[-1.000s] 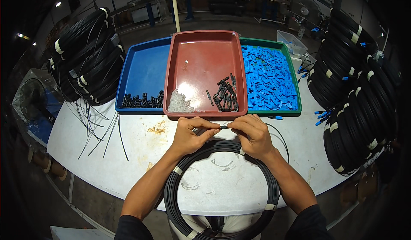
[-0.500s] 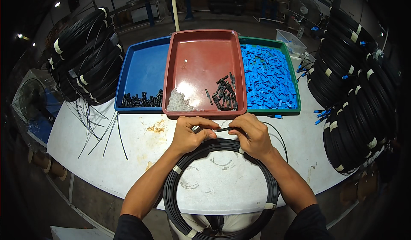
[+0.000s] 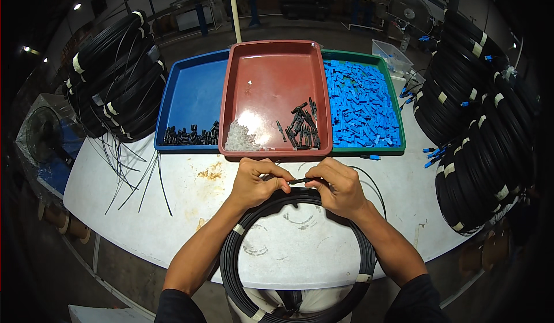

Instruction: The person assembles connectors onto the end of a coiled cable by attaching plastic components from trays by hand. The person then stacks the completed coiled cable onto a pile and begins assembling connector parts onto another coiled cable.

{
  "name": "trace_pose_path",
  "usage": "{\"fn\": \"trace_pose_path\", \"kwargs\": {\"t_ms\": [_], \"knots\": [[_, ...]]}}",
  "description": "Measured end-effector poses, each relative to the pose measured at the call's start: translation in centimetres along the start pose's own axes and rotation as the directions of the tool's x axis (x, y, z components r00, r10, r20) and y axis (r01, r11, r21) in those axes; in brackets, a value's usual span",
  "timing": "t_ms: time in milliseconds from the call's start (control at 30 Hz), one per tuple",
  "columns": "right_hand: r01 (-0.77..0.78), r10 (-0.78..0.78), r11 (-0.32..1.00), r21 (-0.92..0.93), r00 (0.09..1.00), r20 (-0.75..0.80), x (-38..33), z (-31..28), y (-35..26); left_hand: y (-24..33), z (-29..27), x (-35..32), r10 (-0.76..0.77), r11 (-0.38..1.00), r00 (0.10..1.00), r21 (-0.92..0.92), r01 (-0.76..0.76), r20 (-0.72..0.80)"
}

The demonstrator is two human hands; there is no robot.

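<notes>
Between both hands, just in front of the red tray, is a small black connector piece on a thin black cable. My left hand pinches its left end between thumb and fingers. The right end sits in the pinch of my right hand; the fingertips hide part of it. Under my wrists lies a coil of black cable, bound with pale tape and overhanging the table's near edge. A loose loop of cable curves out past my right hand.
A red tray holds white clips and black connector parts. Beside it are a blue tray with black caps and a green tray full of blue connectors. Stacked cable coils flank the table, left and right.
Both hands have shifted slightly toward me with the black piece, and the right hand a little leftward. The coil and trays stay in place.
</notes>
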State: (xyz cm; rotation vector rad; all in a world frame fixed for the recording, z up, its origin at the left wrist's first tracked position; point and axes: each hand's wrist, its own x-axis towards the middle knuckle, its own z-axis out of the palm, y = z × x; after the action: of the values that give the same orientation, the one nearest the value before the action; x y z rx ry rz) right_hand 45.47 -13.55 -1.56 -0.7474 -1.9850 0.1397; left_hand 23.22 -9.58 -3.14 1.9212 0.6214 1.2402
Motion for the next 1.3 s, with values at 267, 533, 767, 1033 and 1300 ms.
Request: {"fn": "trace_pose_path", "kwargs": {"t_ms": [267, 533, 767, 1033, 1300], "knots": [[0.033, -0.033, 0.999, -0.011, 0.999, 0.011, 0.1, -0.2, -0.2, -0.1, 0.0, 0.2, 0.174, 0.978, 0.985, 0.111, -0.174, 0.012], [-0.038, 0.037, 0.999, 0.028, 0.999, 0.023, 0.1, 0.0, -0.1, -0.4, 0.1, 0.2, 0.153, 0.981, 0.988, 0.12, -0.153, 0.004], [-0.051, 0.051, 0.999, -0.004, 0.998, 0.046, 0.2, -0.1, -0.1, -0.4, -0.1, 0.2, 0.148, 0.982, 0.989, 0.112, -0.15, 0.025], [-0.038, 0.04, 0.999, 0.019, 0.99, -0.132, -0.2, 0.3, 0.7, 0.2, 0.2, 0.3, 0.087, 0.969, 0.996, 0.232, -0.081, -0.017], [0.005, -0.015, 0.997, -0.071, 0.99, -0.141, -0.3, -0.1, 1.2, -0.6, 0.3, 0.0, 0.058, 0.973, 0.995, 0.226, -0.039, -0.081]]}}
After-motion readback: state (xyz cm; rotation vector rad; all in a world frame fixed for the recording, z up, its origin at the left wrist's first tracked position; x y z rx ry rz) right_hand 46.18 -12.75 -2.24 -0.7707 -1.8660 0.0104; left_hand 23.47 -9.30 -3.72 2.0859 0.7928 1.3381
